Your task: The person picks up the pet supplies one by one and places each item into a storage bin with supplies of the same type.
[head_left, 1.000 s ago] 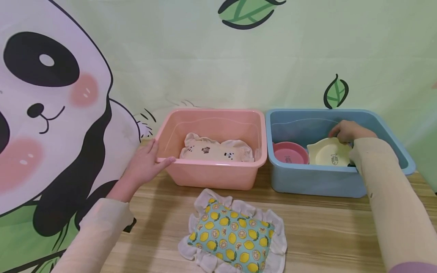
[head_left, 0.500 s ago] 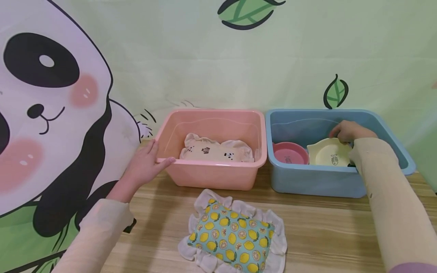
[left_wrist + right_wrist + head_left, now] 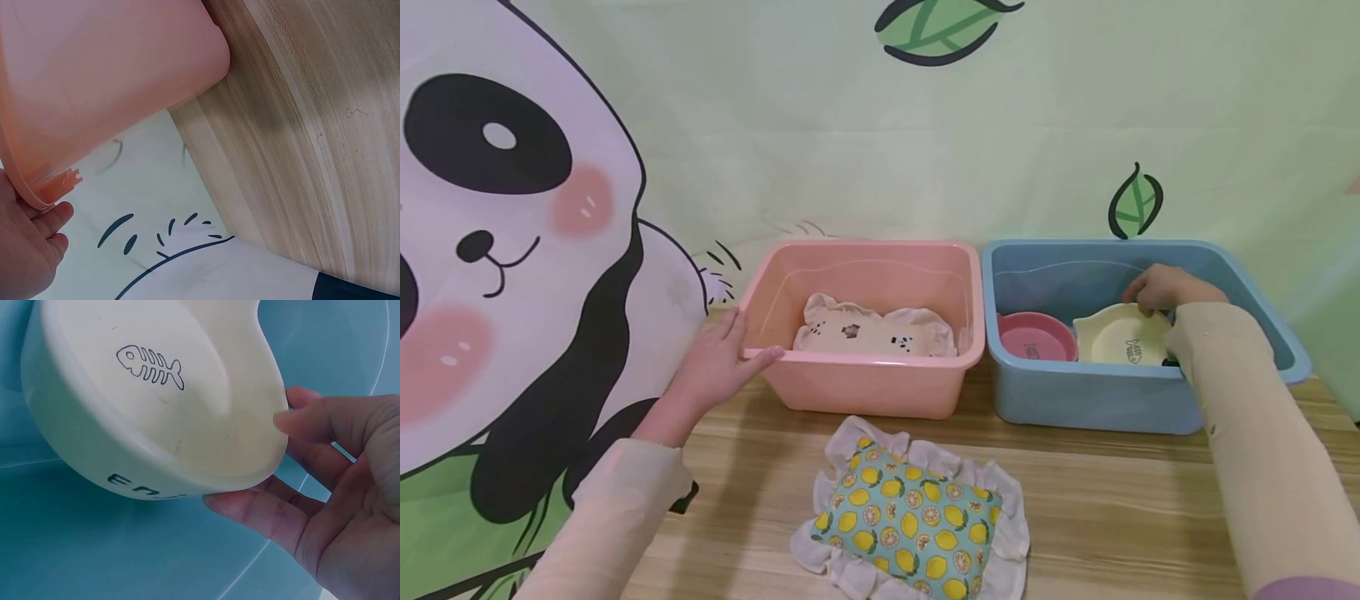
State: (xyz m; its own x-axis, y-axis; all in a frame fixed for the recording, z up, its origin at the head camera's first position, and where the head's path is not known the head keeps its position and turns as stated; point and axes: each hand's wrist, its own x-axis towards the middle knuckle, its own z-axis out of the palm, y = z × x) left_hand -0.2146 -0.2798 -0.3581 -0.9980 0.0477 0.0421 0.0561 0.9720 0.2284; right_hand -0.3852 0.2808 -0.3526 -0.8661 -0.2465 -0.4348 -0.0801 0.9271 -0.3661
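Note:
A pale yellow pet bowl point(image 3: 1123, 337) with a fish-bone print and an ear-shaped point on its rim is in the blue basin point(image 3: 1097, 396). My right hand point(image 3: 1176, 287) holds its edge; the right wrist view shows the thumb over the rim and fingers against the outer wall of the bowl point(image 3: 169, 437). My left hand point(image 3: 711, 354) grips the front left corner of the pink basin point(image 3: 868, 383), thumb along the rim. Below that rim, the left wrist view shows bent fingers point(image 3: 53, 220). A cream ruffled cushion point(image 3: 872, 329) with small animal prints lies in the pink basin.
Beside the yellow bowl, a red bowl point(image 3: 1037, 337) sits in the blue basin. A lemon-print cushion with a white frill point(image 3: 910, 517) lies on the wooden table point(image 3: 1112, 517) in front. A cloth backdrop with a panda point(image 3: 497, 167) hangs behind and at left.
The right hand's fingers have shifted slightly at the yellow bowl's edge. Both basins, the cushions and the left hand stay in place; the head view has moved very slightly.

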